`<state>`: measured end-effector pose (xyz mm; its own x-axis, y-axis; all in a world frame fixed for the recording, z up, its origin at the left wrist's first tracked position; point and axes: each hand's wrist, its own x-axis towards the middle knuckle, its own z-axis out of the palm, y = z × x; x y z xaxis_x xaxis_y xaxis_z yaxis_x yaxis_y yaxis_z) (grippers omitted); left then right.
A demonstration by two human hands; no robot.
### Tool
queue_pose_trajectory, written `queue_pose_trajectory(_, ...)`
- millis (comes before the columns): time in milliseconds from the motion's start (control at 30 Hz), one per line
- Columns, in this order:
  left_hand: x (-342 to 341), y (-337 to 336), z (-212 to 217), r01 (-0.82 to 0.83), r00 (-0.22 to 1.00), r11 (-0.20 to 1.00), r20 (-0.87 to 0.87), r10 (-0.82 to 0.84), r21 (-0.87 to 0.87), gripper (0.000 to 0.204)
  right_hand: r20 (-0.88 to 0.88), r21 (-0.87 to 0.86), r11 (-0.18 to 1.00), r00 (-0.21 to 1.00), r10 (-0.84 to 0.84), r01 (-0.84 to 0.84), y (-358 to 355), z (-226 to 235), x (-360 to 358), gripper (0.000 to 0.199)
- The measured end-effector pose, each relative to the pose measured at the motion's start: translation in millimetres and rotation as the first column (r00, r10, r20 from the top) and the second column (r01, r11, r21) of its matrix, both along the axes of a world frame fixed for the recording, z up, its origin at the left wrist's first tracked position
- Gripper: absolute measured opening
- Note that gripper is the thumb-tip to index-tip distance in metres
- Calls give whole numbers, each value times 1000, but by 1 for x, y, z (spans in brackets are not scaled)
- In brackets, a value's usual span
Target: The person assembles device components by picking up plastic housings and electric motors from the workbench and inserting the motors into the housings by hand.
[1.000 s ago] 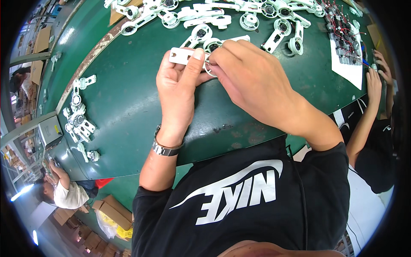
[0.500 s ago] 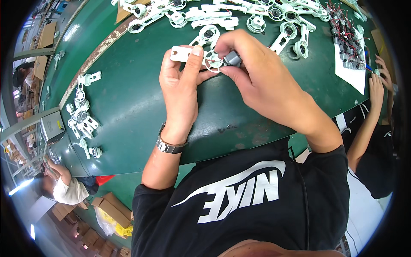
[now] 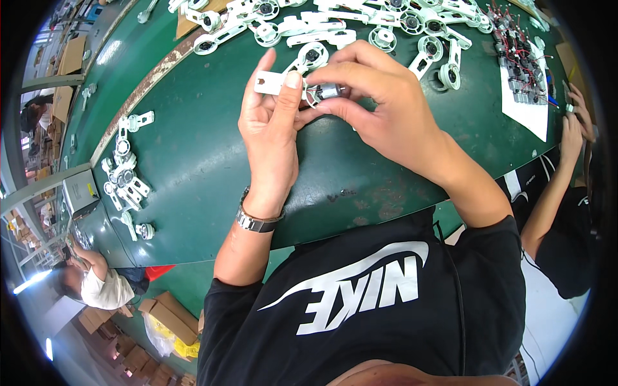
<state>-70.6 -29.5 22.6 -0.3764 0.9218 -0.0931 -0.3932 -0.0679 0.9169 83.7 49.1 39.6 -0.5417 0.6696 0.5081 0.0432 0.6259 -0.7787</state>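
left hand pinches a white plastic bracket above the green worktop; right hand is closed on a small metal motor at the bracket's ring. risk: a skewed entry could jam or drop the motor. against half a second ago, the motor sits lower, closer into the ring.

Bright, even overhead light. Soft glare streaks the dark green worktop. Fisheye bending and black vignette ring the edges.
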Motion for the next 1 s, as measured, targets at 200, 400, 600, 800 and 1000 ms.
queue_pose_trajectory(200,4,-1,2,-30,998,999,-63,31,13,66,75,319,945,992,-102,73,9,-6,4,27)
queue_pose_trajectory(400,5,0,5,-40,996,999,-85,38,-15,64,196,414,907,966,-169,74,9,0,8,25)
queue_pose_trajectory(600,8,-2,3,-58,976,998,-211,51,-30,58,234,401,915,963,-136,32,7,0,10,25)
queue_pose_trajectory(800,9,-3,5,-83,983,997,-167,81,-3,62,179,204,979,983,-47,10,2,1,9,24)
queue_pose_trajectory(1000,11,-2,10,-91,986,996,-140,93,21,60,107,117,993,994,-8,-5,1,-7,6,21)
